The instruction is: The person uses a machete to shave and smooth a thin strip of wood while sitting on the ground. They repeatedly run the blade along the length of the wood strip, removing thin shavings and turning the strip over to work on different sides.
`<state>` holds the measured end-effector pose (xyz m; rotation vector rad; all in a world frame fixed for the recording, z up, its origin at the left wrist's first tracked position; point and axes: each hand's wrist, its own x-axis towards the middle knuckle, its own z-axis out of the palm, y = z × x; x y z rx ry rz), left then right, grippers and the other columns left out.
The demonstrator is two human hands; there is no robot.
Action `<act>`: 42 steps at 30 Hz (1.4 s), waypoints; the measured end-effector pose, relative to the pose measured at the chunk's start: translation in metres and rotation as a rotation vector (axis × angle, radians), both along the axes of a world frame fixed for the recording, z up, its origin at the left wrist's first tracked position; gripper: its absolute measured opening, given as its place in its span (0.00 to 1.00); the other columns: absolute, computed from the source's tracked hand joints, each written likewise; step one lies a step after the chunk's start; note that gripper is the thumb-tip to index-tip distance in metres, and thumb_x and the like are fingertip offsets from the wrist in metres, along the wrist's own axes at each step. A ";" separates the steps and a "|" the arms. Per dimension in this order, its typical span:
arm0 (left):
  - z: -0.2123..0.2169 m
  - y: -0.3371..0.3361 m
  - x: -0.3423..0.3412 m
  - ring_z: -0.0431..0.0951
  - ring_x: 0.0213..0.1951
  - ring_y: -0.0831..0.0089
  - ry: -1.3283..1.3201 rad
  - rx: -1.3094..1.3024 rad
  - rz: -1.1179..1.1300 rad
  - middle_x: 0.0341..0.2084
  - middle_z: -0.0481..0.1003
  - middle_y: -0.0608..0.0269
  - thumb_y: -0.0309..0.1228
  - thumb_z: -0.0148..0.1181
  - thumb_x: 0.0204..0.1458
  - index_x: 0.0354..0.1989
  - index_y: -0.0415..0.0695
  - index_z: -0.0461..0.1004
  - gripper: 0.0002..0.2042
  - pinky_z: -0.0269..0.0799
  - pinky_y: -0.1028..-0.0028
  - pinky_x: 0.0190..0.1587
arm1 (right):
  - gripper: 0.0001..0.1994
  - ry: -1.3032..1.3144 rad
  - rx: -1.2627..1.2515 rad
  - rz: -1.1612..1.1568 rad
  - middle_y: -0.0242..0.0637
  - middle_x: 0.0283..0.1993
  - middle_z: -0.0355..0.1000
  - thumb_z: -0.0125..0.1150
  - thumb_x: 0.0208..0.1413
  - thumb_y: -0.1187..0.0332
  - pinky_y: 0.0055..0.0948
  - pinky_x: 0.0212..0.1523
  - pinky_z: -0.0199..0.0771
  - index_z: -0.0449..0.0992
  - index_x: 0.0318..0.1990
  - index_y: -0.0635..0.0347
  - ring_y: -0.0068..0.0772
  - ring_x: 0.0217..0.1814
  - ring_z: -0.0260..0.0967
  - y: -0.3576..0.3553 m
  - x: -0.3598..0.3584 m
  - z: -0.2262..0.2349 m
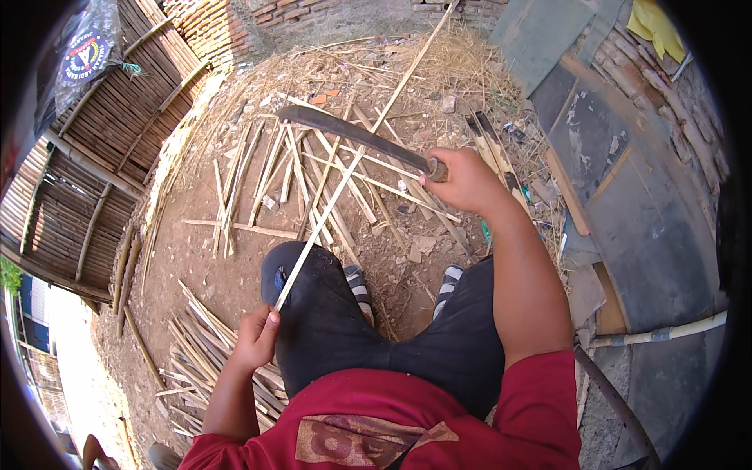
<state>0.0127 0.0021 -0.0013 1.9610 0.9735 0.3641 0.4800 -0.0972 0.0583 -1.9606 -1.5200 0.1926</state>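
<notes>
My right hand (460,178) is closed round the handle of a machete (345,129), whose long dark blade points left and a little away from me. Closed on the near end of a long, pale bamboo strip (313,237), my left hand (256,333) rests beside my left knee. From there the strip slants up and right, over the knee and far out toward the brick wall. In the picture the blade crosses the strip; whether they touch I cannot tell. Split bamboo pieces (270,172) lie scattered on the dirt beyond my feet.
A heap of bamboo strips (200,352) lies by my left side. Woven bamboo panels (117,117) stand at the left, a brick wall (313,19) at the far side. Dark boards (627,227) and a pale pole (666,333) are at the right. Dry straw (446,59) covers the far ground.
</notes>
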 end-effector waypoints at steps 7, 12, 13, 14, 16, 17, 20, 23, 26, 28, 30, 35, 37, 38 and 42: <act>0.002 -0.002 0.002 0.64 0.23 0.76 0.050 0.127 -0.010 0.16 0.65 0.62 0.46 0.52 0.69 0.28 0.38 0.67 0.23 0.63 0.67 0.27 | 0.16 -0.167 -0.118 0.237 0.50 0.34 0.79 0.71 0.52 0.61 0.47 0.41 0.77 0.81 0.46 0.55 0.55 0.39 0.78 0.007 -0.044 0.001; 0.010 -0.006 0.003 0.66 0.21 0.68 0.055 0.271 0.011 0.15 0.67 0.55 0.45 0.53 0.68 0.28 0.38 0.67 0.22 0.64 0.64 0.26 | 0.15 0.048 -0.171 -0.098 0.50 0.35 0.79 0.70 0.53 0.60 0.47 0.42 0.77 0.81 0.46 0.54 0.55 0.41 0.78 0.003 -0.007 0.017; 0.009 -0.006 0.003 0.67 0.20 0.65 0.079 0.280 0.015 0.16 0.67 0.52 0.45 0.53 0.68 0.28 0.37 0.67 0.22 0.64 0.63 0.27 | 0.14 -0.015 -0.074 -0.073 0.50 0.35 0.79 0.70 0.52 0.61 0.47 0.41 0.77 0.81 0.45 0.54 0.55 0.41 0.78 0.003 -0.006 0.006; 0.008 -0.006 0.004 0.68 0.20 0.63 0.102 0.288 0.018 0.16 0.68 0.50 0.46 0.54 0.68 0.28 0.37 0.67 0.22 0.64 0.62 0.27 | 0.13 -0.048 -0.073 -0.001 0.50 0.32 0.78 0.70 0.52 0.61 0.48 0.39 0.76 0.80 0.43 0.55 0.55 0.39 0.78 0.004 -0.010 0.000; 0.011 -0.007 0.009 0.69 0.20 0.58 0.136 0.311 0.030 0.17 0.68 0.47 0.46 0.55 0.67 0.28 0.37 0.67 0.22 0.65 0.60 0.27 | 0.13 -0.103 -0.075 0.149 0.49 0.28 0.76 0.71 0.52 0.60 0.48 0.36 0.74 0.80 0.40 0.57 0.56 0.35 0.77 0.009 -0.030 -0.009; 0.011 -0.008 0.011 0.69 0.20 0.56 0.153 0.321 0.036 0.17 0.68 0.46 0.46 0.55 0.66 0.29 0.37 0.67 0.22 0.65 0.60 0.27 | 0.12 -0.153 -0.082 0.206 0.50 0.28 0.76 0.71 0.52 0.61 0.49 0.36 0.74 0.79 0.39 0.57 0.57 0.35 0.77 0.009 -0.040 -0.010; 0.006 -0.006 0.004 0.70 0.21 0.51 0.173 0.377 0.015 0.18 0.69 0.44 0.45 0.56 0.66 0.29 0.37 0.68 0.22 0.65 0.59 0.27 | 0.12 -0.225 -0.090 0.296 0.50 0.29 0.76 0.71 0.51 0.61 0.49 0.37 0.75 0.79 0.39 0.56 0.57 0.36 0.77 0.012 -0.058 -0.004; 0.006 -0.005 0.003 0.70 0.21 0.54 0.117 0.284 0.030 0.18 0.69 0.46 0.45 0.56 0.66 0.30 0.37 0.69 0.21 0.66 0.59 0.28 | 0.17 -0.041 -0.039 0.152 0.50 0.30 0.78 0.72 0.51 0.60 0.45 0.37 0.75 0.81 0.47 0.57 0.54 0.35 0.78 0.010 -0.022 -0.006; 0.012 -0.007 0.004 0.71 0.22 0.57 0.114 0.272 0.025 0.18 0.70 0.47 0.45 0.55 0.66 0.31 0.37 0.70 0.21 0.67 0.60 0.28 | 0.20 0.070 -0.029 -0.117 0.51 0.29 0.78 0.73 0.51 0.60 0.44 0.36 0.75 0.81 0.50 0.58 0.54 0.34 0.78 0.006 0.002 -0.002; 0.004 -0.005 0.001 0.71 0.22 0.59 0.122 0.256 0.026 0.18 0.70 0.48 0.45 0.55 0.67 0.31 0.37 0.70 0.21 0.67 0.61 0.29 | 0.19 0.053 -0.052 -0.020 0.51 0.29 0.78 0.73 0.51 0.60 0.45 0.36 0.74 0.81 0.49 0.58 0.55 0.33 0.77 0.005 -0.008 -0.001; 0.001 -0.006 0.003 0.71 0.22 0.59 0.119 0.243 0.029 0.18 0.70 0.48 0.45 0.55 0.66 0.31 0.37 0.71 0.21 0.67 0.61 0.29 | 0.19 -0.069 -0.038 0.120 0.50 0.29 0.78 0.73 0.51 0.60 0.46 0.36 0.75 0.81 0.48 0.58 0.56 0.33 0.77 0.009 -0.020 -0.015; 0.004 -0.007 0.002 0.72 0.22 0.49 0.160 0.342 0.019 0.18 0.71 0.45 0.46 0.57 0.65 0.31 0.36 0.71 0.21 0.67 0.59 0.29 | 0.16 -0.188 -0.141 0.210 0.51 0.30 0.78 0.72 0.52 0.59 0.46 0.38 0.75 0.81 0.46 0.56 0.56 0.35 0.77 0.010 -0.043 0.000; 0.008 -0.008 0.004 0.72 0.23 0.45 0.158 0.355 0.052 0.19 0.71 0.44 0.46 0.58 0.64 0.31 0.37 0.71 0.21 0.67 0.58 0.28 | 0.16 -0.010 -0.183 0.042 0.50 0.35 0.79 0.71 0.52 0.61 0.47 0.43 0.78 0.82 0.48 0.52 0.56 0.41 0.79 0.008 -0.016 0.002; 0.010 -0.008 0.006 0.72 0.23 0.43 0.153 0.363 0.068 0.19 0.71 0.43 0.46 0.58 0.64 0.31 0.37 0.71 0.21 0.67 0.57 0.28 | 0.17 -0.006 -0.145 -0.025 0.50 0.35 0.79 0.71 0.52 0.61 0.46 0.42 0.78 0.82 0.49 0.52 0.55 0.41 0.79 0.005 -0.008 0.002; 0.011 -0.009 0.005 0.73 0.24 0.41 0.182 0.427 0.075 0.19 0.72 0.43 0.45 0.59 0.64 0.32 0.37 0.72 0.20 0.67 0.56 0.28 | 0.17 0.006 -0.134 -0.023 0.50 0.35 0.79 0.72 0.51 0.61 0.46 0.42 0.78 0.81 0.48 0.54 0.54 0.41 0.79 0.004 -0.012 0.009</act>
